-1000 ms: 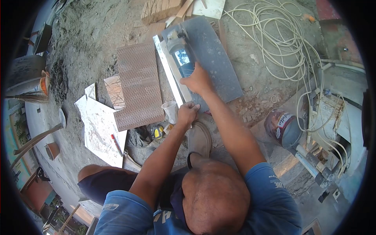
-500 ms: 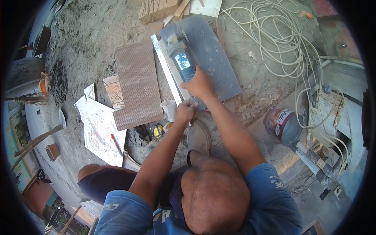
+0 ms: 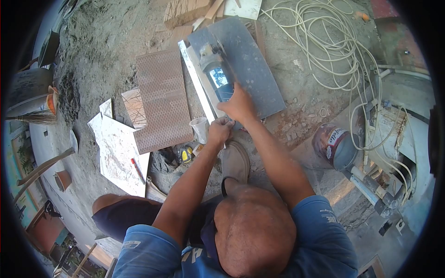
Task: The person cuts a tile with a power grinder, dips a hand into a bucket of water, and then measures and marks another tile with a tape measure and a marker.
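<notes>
— L hand (image 3: 219, 131)?
— Fingers curled on near end of long silver metal straightedge (image 3: 196, 78); actual grip, can't tell. White plastic cup (image 3: 201, 130) just left.
— R hand (image 3: 238, 104)?
— Closed round blue angle grinder (image 3: 216, 70), body ahead of fingers, on grey rectangular tile (image 3: 259, 69).

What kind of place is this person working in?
Probably an outdoor building or tiling site: the right hand holds an angle grinder on a gray tile on bare dirt ground, cut tiles lie beside it, and a coil of pale cable sprawls nearby.

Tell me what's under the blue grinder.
A grey tile. The right hand holds the grinder; the left hand grips a metal strip alongside. The ground beneath the tile is covered.
</notes>
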`<state>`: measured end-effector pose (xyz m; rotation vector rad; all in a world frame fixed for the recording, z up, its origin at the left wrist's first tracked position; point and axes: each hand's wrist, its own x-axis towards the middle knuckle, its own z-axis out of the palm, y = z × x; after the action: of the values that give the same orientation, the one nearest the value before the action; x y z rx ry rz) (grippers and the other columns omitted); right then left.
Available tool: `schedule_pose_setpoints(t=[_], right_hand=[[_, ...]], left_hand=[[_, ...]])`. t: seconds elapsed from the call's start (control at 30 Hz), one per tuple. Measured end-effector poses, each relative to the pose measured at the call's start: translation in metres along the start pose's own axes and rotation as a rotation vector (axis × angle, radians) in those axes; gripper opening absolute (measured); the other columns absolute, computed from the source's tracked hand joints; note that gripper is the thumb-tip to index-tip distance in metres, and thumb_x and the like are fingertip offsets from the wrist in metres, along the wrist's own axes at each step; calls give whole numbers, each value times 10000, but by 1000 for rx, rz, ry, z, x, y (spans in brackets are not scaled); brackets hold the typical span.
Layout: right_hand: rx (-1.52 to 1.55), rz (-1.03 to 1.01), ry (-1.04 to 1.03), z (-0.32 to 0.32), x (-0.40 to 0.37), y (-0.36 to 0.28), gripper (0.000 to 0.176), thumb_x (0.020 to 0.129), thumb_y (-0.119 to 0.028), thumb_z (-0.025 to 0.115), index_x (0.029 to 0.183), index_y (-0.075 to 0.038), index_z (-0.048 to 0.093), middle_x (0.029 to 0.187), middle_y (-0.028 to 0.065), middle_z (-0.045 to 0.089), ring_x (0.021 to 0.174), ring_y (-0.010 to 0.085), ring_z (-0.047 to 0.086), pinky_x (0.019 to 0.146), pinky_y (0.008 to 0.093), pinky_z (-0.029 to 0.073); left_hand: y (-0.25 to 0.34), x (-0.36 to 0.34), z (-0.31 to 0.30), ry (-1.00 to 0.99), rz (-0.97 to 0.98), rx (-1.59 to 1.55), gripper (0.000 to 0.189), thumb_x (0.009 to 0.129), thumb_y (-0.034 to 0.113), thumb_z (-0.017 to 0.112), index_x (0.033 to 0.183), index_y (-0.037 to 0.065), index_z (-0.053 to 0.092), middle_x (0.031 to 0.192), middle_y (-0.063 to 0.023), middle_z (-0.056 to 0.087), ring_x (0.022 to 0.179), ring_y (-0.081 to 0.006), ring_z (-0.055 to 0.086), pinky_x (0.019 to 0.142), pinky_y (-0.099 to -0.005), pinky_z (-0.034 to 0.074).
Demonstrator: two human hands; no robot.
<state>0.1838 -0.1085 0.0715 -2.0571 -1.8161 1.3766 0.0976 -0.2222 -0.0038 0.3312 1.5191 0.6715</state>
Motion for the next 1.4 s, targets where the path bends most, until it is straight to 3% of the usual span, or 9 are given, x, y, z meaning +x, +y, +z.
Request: schedule_pose_setpoints(t=[0.07,0.13,0.7,0.77,1.07,1.4], right_hand=[[-30,14,-48,-2,-3,0,894,664,-293,780,1405,25,394,1332,240,542,1206,389,561,1000,446,478],[-30,7,-35,0,-4,4,896,664,-294,779,1406,27,392,1331,238,543,1207,390,560,999,447,479],[-14,-34,4,2,35,-21,900,661,-306,765,1411,26,393,1289,242,583,1187,382,581,1002,435,479],[26,-39,1,-4,39,-30,892,640,-283,769,1388,54,419,1247,276,601,1152,388,601,962,410,492],[-9,-52,-41,-6,71,-52,892,658,-300,779,1398,31,408,1289,236,588,1181,357,594,982,418,495],[0,-57,-29,-3,70,-47,922,636,-295,778,1404,60,411,1307,276,563,1207,373,570,1006,394,470]], left_hand=[[-3,2,0,-1,2,-3,155,928,124,646,803,34,628,635,-16,563,509,-106,486,490,-262,380],[-5,4,0,26,29,-4,192,891,142,671,745,31,612,598,-30,569,483,-115,509,459,-283,387],[10,-8,4,15,-2,11,246,917,138,666,701,68,571,594,-14,554,485,-108,490,469,-265,367],[11,-9,4,24,-10,10,245,914,136,668,699,69,571,593,-14,554,483,-109,490,468,-265,368],[10,-9,3,11,-5,-5,248,913,133,662,692,75,567,588,-14,550,480,-111,492,469,-267,375],[10,-9,4,18,-3,-2,249,910,121,662,687,68,566,593,-21,544,488,-117,488,475,-271,379]])
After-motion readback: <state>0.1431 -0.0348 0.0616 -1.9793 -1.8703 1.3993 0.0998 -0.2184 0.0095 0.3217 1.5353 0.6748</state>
